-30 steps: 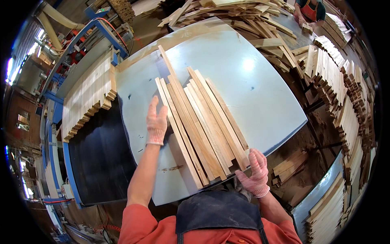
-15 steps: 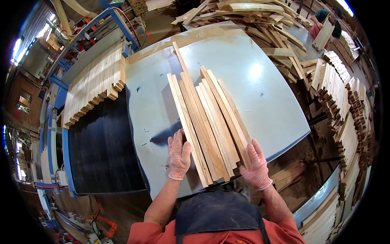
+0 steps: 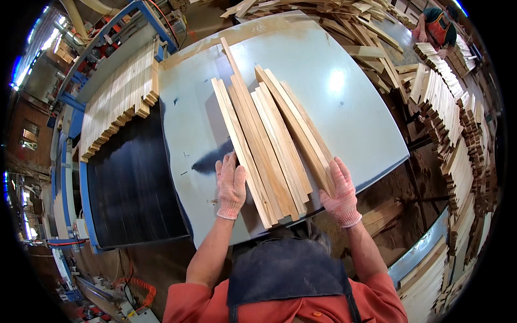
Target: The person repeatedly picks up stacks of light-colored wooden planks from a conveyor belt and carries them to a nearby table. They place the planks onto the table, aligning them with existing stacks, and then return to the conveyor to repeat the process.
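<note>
A bundle of long, pale wooden strips [image 3: 266, 151] lies lengthwise in front of me on a smooth light-blue tabletop [image 3: 361, 118]. One thin strip sticks out past the others at the far end. My left hand [image 3: 231, 185], in a pinkish knitted glove, lies flat with fingers extended beside the bundle's left edge. On the other side my right hand [image 3: 340, 194], gloved alike, has its fingers stretched along the near end of the rightmost strips [image 3: 312, 148]. A narrow wedge of tabletop shows between these strips and the rest. Neither hand is wrapped around a strip.
To the left, a row of wooden strips [image 3: 121, 99] sits on a dark conveyor belt [image 3: 134, 188] beneath a blue machine frame [image 3: 116, 32]. Loose strips [image 3: 350, 24] are heaped beyond the table. Stacked strips [image 3: 441, 107] line the right, where another person [image 3: 439, 29] stands.
The rightmost strips have parted from the bundle at the near end, with my right hand alongside them. The whole scene sits slightly higher in view. The other person's posture has changed.
</note>
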Available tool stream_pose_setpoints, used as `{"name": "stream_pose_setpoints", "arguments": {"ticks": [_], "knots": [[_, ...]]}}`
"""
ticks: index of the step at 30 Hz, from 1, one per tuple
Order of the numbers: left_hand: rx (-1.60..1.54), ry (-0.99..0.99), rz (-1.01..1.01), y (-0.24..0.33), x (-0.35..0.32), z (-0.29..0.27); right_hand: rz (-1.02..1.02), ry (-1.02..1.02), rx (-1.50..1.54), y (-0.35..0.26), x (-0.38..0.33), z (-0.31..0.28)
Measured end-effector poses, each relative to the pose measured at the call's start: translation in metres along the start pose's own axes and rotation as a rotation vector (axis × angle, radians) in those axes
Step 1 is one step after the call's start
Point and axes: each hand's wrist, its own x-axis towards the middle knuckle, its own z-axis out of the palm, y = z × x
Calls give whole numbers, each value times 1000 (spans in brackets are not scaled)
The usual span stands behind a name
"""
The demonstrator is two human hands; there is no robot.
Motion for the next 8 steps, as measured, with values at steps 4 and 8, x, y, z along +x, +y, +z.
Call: {"name": "stream_pose_setpoints", "arguments": {"ticks": [4, 8], "knots": [[5, 9, -6, -8, -3, 3, -13, 4, -12, 2, 1, 1], [-6, 2, -18, -11, -2, 4, 0, -2, -7, 4, -3, 2]]}}
